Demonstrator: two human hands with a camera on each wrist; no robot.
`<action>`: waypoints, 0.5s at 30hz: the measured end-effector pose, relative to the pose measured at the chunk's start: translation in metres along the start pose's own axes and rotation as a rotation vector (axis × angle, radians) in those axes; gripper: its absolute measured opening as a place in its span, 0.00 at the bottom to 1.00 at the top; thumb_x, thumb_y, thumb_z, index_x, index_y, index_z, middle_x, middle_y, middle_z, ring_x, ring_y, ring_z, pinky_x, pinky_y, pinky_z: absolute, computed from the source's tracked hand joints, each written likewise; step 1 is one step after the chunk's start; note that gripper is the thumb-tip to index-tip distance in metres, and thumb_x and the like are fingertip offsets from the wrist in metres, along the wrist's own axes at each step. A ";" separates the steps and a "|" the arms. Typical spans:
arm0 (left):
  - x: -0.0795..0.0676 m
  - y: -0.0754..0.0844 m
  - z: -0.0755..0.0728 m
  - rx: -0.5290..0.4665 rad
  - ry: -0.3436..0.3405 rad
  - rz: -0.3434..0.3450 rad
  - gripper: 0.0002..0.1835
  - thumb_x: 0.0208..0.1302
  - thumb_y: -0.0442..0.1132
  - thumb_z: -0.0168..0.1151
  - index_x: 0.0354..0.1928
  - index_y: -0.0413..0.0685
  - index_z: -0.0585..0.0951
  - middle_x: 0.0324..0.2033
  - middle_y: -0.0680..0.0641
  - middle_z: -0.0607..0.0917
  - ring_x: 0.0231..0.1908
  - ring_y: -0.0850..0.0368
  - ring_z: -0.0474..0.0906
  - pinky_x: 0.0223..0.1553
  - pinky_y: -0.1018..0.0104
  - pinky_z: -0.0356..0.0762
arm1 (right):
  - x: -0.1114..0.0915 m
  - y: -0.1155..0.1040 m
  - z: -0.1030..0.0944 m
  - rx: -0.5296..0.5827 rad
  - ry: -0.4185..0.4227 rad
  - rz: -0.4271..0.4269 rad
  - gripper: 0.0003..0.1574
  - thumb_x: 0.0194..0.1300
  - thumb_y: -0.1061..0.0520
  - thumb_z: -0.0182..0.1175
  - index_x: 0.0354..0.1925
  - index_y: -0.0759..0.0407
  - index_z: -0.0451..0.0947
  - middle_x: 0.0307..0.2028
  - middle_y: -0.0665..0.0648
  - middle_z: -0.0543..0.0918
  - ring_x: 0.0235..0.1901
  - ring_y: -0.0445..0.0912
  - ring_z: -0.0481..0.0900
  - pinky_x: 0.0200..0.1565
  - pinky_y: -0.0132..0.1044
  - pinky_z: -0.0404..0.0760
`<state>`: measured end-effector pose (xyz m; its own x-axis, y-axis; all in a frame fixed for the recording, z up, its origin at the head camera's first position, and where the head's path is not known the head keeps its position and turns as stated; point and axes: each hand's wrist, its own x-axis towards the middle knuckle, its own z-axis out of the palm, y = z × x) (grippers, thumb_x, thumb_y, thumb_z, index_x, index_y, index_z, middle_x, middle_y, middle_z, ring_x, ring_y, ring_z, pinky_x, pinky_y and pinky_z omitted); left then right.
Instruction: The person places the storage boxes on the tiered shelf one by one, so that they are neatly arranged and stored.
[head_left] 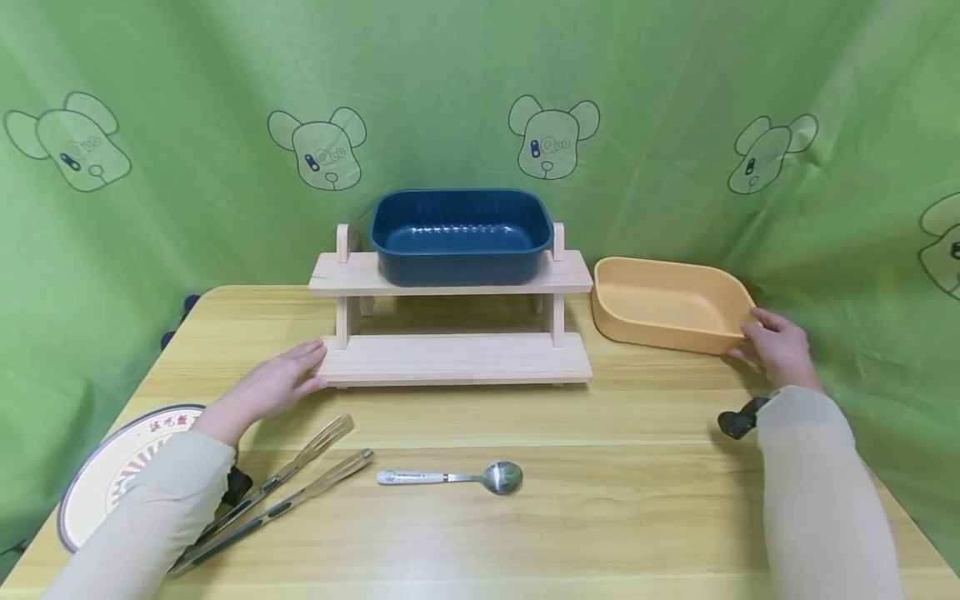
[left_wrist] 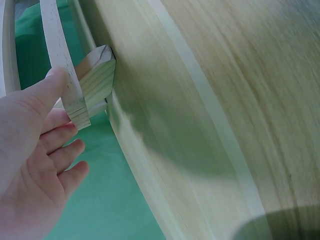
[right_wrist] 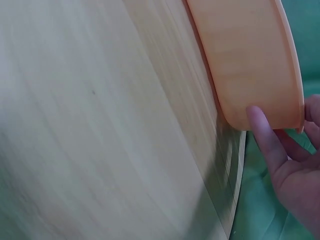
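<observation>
Your sleeves [head_left: 825, 500] come nearest the camera, the left one hiding part of a plate [head_left: 97, 475] and running beside splayed tongs [head_left: 281, 507], which lie nearer you than your left grip [head_left: 273, 387]. That sleeve could snag the tongs if you draw the arm back low. Watch the blue basin [head_left: 465, 268] too, up and to the right of that grip on the upper shelf of the wooden rack [head_left: 457, 358]: a hard tug on the rack would likely slide or tip it. You have the orange tub [head_left: 637, 329] only by its right end, at your right grip [head_left: 780, 346], so pushing it leftward could swing it into the rack. Your left grip is nearly closed, thumb and fingers seeming to pinch the lower shelf's left end; your right grip lightly pinches the tub's end, thumb on the outer wall, fingers by the rim.
</observation>
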<state>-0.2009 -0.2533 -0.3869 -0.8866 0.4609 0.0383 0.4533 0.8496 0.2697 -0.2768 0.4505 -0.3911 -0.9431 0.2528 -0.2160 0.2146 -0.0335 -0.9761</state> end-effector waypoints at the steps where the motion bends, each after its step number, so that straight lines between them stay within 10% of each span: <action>1: 0.000 0.000 0.000 0.001 0.000 0.000 0.31 0.66 0.42 0.55 0.63 0.28 0.61 0.64 0.32 0.58 0.63 0.35 0.54 0.63 0.44 0.50 | 0.001 0.000 0.000 -0.011 -0.007 0.008 0.41 0.66 0.62 0.50 0.71 0.58 0.42 0.57 0.63 0.65 0.26 0.45 0.84 0.39 0.36 0.81; 5: 0.000 0.000 0.000 0.000 -0.003 -0.004 0.31 0.66 0.43 0.55 0.63 0.28 0.61 0.64 0.32 0.58 0.63 0.35 0.54 0.63 0.44 0.50 | 0.002 -0.001 -0.001 -0.007 -0.028 0.036 0.41 0.66 0.64 0.47 0.71 0.56 0.41 0.70 0.62 0.37 0.26 0.46 0.84 0.40 0.35 0.80; 15: 0.001 0.000 -0.001 0.007 -0.007 -0.006 0.31 0.66 0.43 0.55 0.63 0.29 0.61 0.64 0.32 0.59 0.63 0.35 0.55 0.63 0.44 0.51 | 0.002 -0.008 0.001 0.011 0.019 0.107 0.43 0.62 0.69 0.42 0.71 0.56 0.39 0.69 0.64 0.37 0.23 0.46 0.84 0.36 0.32 0.81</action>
<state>-0.2015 -0.2531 -0.3860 -0.8886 0.4577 0.0304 0.4489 0.8540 0.2629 -0.2803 0.4497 -0.3841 -0.9099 0.2659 -0.3184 0.3105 -0.0722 -0.9478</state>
